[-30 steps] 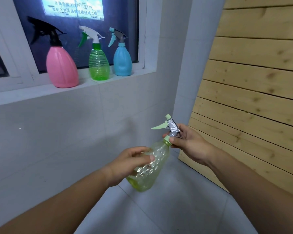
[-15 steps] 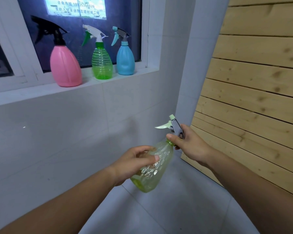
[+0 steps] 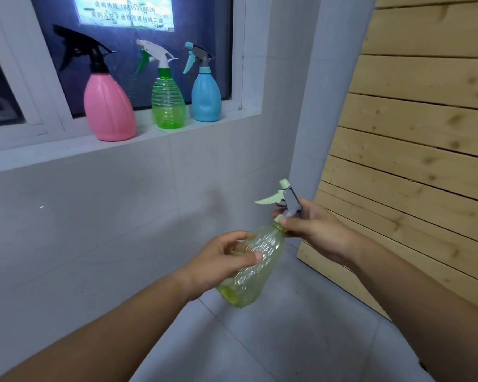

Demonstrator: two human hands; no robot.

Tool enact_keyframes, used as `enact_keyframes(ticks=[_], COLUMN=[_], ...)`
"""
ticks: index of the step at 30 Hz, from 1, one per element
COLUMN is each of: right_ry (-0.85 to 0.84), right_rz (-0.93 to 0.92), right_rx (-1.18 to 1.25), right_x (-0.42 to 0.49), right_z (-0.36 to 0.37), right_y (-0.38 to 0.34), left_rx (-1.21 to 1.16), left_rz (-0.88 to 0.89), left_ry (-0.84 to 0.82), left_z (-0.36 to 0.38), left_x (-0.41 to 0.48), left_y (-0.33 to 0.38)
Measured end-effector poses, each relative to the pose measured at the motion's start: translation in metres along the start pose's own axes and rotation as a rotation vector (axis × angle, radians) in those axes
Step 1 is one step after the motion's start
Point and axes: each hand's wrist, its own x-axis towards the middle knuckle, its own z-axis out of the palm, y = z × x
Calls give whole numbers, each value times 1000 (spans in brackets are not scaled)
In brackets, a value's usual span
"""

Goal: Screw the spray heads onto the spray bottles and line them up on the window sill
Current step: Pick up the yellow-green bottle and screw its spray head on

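Observation:
I hold a clear yellow-green spray bottle (image 3: 257, 268) tilted in front of me, neck up to the right. My left hand (image 3: 221, 260) wraps its body. My right hand (image 3: 312, 230) grips the collar of its grey spray head (image 3: 289, 202), which has a pale green trigger and sits on the neck. On the white window sill (image 3: 53, 153) stand three bottles with heads on: a pink bottle (image 3: 106, 106) with a black head, a green ribbed bottle (image 3: 167, 100) with a white head, and a blue bottle (image 3: 206, 95) with a grey head.
A white tiled wall runs below the sill. A pale corner column (image 3: 315, 106) stands right of the window. A wooden slat panel (image 3: 411, 161) leans at the right. Grey floor tiles (image 3: 287, 340) lie below my arms.
My right hand has shifted its grip around the spray head's collar, and the trigger has turned slightly. The view has swung a little left, so the sill bottles sit further right.

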Motion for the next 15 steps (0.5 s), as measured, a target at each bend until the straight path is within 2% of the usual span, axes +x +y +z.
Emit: enact_keyframes(ticks=[2, 5, 7, 11, 15], right_ry=[-19, 83, 93, 1, 74], right_rz=[-24, -21, 12, 6, -25], right_rx=[53, -96, -127, 138, 90], right_x=[0, 0, 0, 1, 1], right_z=[-1, 5, 8, 2, 7], right_y=[-2, 4, 6, -1, 3], left_rx=[3, 40, 49, 20, 25], left_rz=[18, 21, 12, 20, 29], left_ry=[-2, 5, 7, 14, 25], left_z=[0, 2, 0, -2, 3], left_x=[2, 1, 2, 4, 2], left_y=[0, -1, -2, 0, 1])
